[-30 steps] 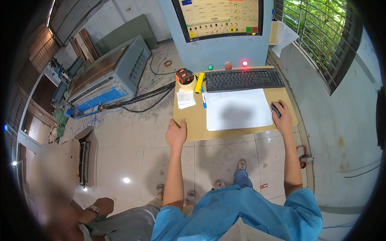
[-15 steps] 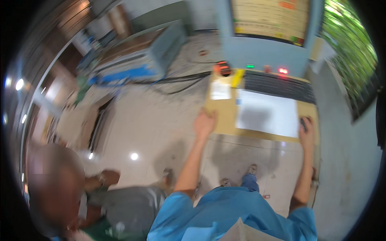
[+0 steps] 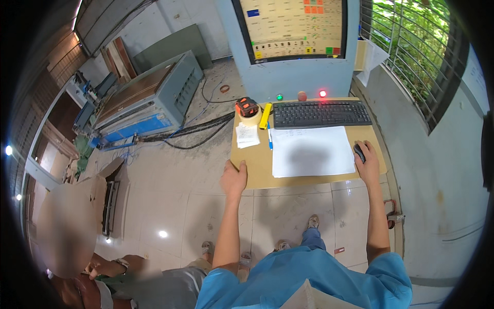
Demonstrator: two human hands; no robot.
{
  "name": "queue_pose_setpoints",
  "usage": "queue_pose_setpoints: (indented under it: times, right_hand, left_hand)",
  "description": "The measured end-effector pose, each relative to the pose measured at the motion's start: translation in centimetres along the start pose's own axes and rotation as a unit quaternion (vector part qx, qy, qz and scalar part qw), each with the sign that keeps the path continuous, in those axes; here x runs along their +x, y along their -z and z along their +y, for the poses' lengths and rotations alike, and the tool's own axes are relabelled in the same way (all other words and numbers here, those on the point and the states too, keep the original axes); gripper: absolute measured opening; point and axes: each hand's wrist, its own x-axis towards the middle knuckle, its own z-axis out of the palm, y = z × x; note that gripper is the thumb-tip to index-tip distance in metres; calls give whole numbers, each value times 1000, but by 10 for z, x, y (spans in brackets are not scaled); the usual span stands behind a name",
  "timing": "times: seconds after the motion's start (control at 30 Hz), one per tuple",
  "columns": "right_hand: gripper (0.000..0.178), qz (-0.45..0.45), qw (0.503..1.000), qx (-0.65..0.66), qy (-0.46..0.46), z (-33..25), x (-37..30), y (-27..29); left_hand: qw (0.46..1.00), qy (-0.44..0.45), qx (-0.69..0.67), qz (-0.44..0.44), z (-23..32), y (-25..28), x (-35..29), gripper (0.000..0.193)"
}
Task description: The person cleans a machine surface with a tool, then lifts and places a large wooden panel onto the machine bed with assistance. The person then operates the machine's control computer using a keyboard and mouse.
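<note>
My right hand [image 3: 368,167] lies over a black computer mouse [image 3: 359,153] at the right side of a tan wooden shelf [image 3: 252,172], its fingers curled round the mouse. At the shelf's left edge, my left hand [image 3: 234,179] grips the board, thumb on top and the other fingers partly hidden. Between the hands lie white paper sheets [image 3: 314,154] under a shadow. Behind them is a black keyboard [image 3: 321,113]. A blue-and-white pen [image 3: 270,138], a yellow box cutter-like tool [image 3: 266,116] and small paper slips [image 3: 247,135] lie left of the sheets.
A lit monitor [image 3: 293,28] sits in a blue cabinet above green and red lights. An orange-black tape measure [image 3: 247,107] rests on a tape roll. Another person [image 3: 149,288] is close at my left. A large machine [image 3: 149,98] and black cables [image 3: 190,134] are farther left; a barred window is right.
The view has shifted right and sharpened, so the shelf now appears farther left and a little lower. Both hands keep their places on the shelf edge and the mouse.
</note>
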Motion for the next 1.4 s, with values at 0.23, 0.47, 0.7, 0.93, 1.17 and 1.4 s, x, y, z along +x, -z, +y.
queue_pose_setpoints:
  times: [0.23, 0.47, 0.7, 0.93, 1.17, 1.4]
  right_hand:
    - [47, -3, 1000, -9, -16, -5, 2, -1]
    - [46, 15, 999, -17, -38, 1, 1, -6]
    - [42, 22, 999, -25, -34, 0, 0, -7]
    - [41, 19, 999, -20, -29, -3, 1, -4]
    - [42, 25, 999, -19, -35, -4, 2, -6]
    - [41, 25, 998, -25, -50, -1, 2, -7]
  left_hand:
    - [1000, -9, 17, 12, -3, -3, 0, 57]
    - [1000, 1, 11, 13, -3, -5, 1, 60]
    - [999, -12, 27, 25, -5, -6, 1, 60]
    - [999, -5, 36, 11, -3, -3, 1, 61]
    - [1000, -6, 26, 10, -2, 0, -1, 63]
    - [1000, -3, 30, 6, -3, -1, 1, 63]
